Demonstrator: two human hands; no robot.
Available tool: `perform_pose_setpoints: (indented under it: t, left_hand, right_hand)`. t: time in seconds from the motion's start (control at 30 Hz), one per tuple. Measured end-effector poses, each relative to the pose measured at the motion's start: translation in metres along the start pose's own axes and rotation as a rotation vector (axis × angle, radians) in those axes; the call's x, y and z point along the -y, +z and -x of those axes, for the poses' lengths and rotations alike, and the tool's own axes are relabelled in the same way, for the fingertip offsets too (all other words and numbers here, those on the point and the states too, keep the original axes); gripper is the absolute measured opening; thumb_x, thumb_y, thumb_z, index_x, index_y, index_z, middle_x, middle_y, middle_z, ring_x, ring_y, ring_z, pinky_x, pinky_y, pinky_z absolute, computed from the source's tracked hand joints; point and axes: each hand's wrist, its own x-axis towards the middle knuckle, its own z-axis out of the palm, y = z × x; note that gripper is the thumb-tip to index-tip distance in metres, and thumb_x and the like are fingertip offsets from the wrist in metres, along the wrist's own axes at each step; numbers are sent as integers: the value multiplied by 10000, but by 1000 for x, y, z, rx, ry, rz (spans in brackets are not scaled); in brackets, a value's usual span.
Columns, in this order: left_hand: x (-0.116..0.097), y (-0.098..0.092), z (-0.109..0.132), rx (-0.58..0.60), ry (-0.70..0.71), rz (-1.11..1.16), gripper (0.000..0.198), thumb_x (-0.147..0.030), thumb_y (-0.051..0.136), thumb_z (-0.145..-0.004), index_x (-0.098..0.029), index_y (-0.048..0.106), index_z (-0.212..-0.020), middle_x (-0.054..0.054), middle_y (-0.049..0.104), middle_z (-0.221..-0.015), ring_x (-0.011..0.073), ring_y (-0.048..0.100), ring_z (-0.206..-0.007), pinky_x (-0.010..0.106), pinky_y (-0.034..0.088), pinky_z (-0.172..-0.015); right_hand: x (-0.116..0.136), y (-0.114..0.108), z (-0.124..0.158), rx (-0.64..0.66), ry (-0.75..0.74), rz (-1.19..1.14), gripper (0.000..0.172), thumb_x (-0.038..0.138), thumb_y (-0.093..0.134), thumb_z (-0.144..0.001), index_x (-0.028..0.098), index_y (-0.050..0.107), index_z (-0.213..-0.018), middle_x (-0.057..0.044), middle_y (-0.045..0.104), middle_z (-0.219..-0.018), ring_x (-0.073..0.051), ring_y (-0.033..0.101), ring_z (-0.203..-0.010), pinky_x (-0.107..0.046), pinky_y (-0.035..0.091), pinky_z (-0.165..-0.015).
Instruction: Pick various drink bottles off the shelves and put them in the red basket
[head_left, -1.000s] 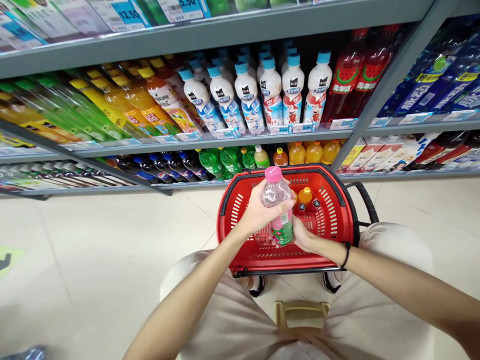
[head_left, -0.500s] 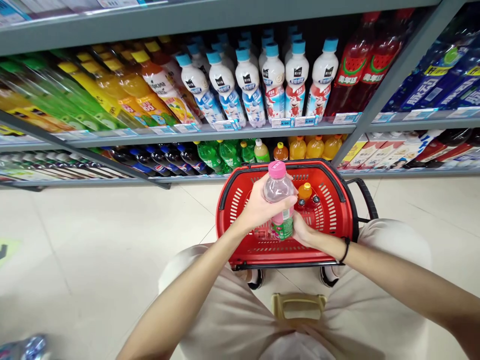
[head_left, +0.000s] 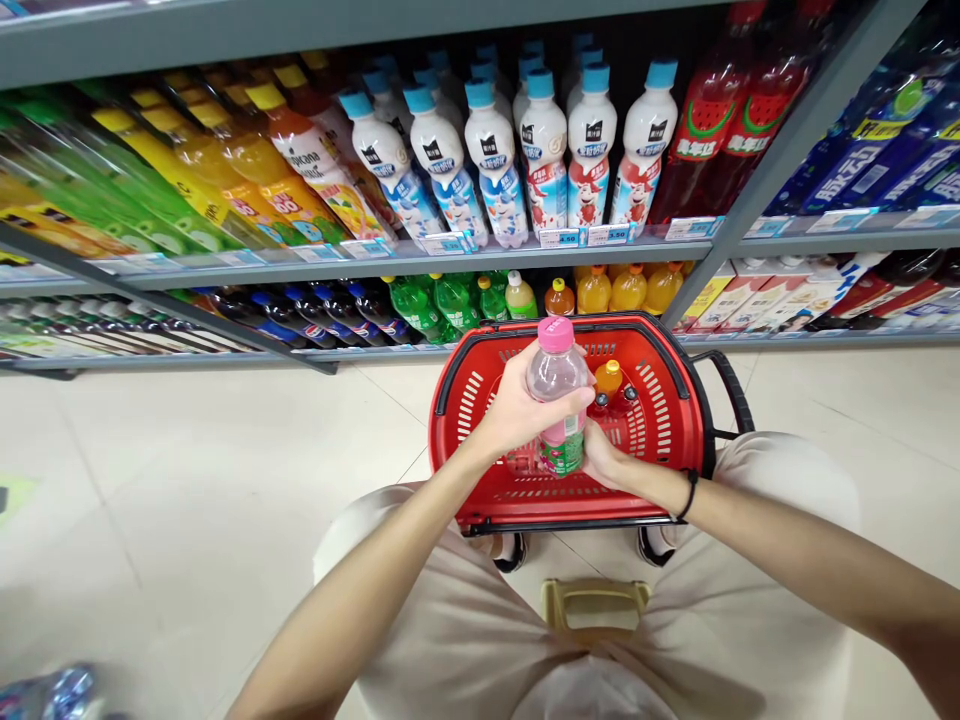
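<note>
A clear drink bottle (head_left: 556, 376) with a pink cap and a pink and green label is held upright, tilted slightly, over the red shopping basket (head_left: 495, 508). My left hand (head_left: 525, 405) wraps round its upper body, thumb across the front. Low on the bottle's right side, my right hand (head_left: 606, 458) grips it too; some of its fingers are hidden behind the bottle. Inside the basket, an orange drink bottle (head_left: 609, 379) with a yellow cap stands beside two dark-capped bottles (head_left: 616, 401).
Ahead is a drinks shelf (head_left: 525, 258) with white blue-capped bottles (head_left: 495, 160) and soda bottles in rows. The basket's black handle (head_left: 726, 390) sticks out to the right. Below it, between my legs, is a yellowish stool (head_left: 596, 600). Plastic-wrapped goods (head_left: 60, 692) lie at lower left.
The view has shifted slightly, so the shelf bottles appear a little higher and larger. Both hands keep the same hold on the pink-capped bottle.
</note>
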Motion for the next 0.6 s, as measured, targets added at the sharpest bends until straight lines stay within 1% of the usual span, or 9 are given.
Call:
perform_pose_setpoints:
  t: [0.13,0.27,0.37,0.43,0.53,0.6]
  left_hand:
    - [1,0,0,1,0,6,591,-310,985,-680,-149,654,-1143,91,781,-953,225,747,-843,344,626,-793]
    - [3,-1,1,9,9,-8,563,-320,963,-715,-146,653,-1152,95,777,-964,230,749,-858,356,629,-803]
    - [3,-1,1,4,9,-12,574,-325,969,-705,-146,653,-1149,95,776,-969,230,749,-860,354,628,-799]
    - [3,-1,1,-2,0,-8,590,-319,983,-685,-144,653,-1143,93,777,-963,229,749,-853,349,627,-795]
    - [2,-1,0,-8,-18,4,601,-315,994,-668,-145,653,-1133,89,778,-955,224,749,-842,342,625,-793]
    - [2,-1,0,-8,-28,12,609,-315,999,-661,-148,651,-1133,87,780,-958,220,747,-841,339,621,-796]
  right_hand:
    - [3,3,4,4,26,-28,451,549,409,-1069,218,690,-1190,-52,764,-923,-217,706,-801,-341,619,-714]
    - [9,8,11,25,80,-25,473,408,282,-1098,177,684,-1194,-73,732,-807,-221,699,-711,-349,626,-661]
    - [11,10,14,8,92,-17,500,316,209,-1099,180,678,-1205,-66,718,-774,-218,690,-682,-346,626,-637]
    - [11,10,14,4,75,-14,476,324,237,-1100,185,683,-1192,-64,720,-783,-219,690,-688,-338,624,-630]
    - [8,7,12,8,42,-17,422,398,336,-1089,187,696,-1151,-63,725,-796,-224,691,-697,-328,618,-614]
    - [6,5,11,10,39,-13,428,429,353,-1083,188,704,-1134,-64,726,-797,-223,691,-698,-320,611,-603]
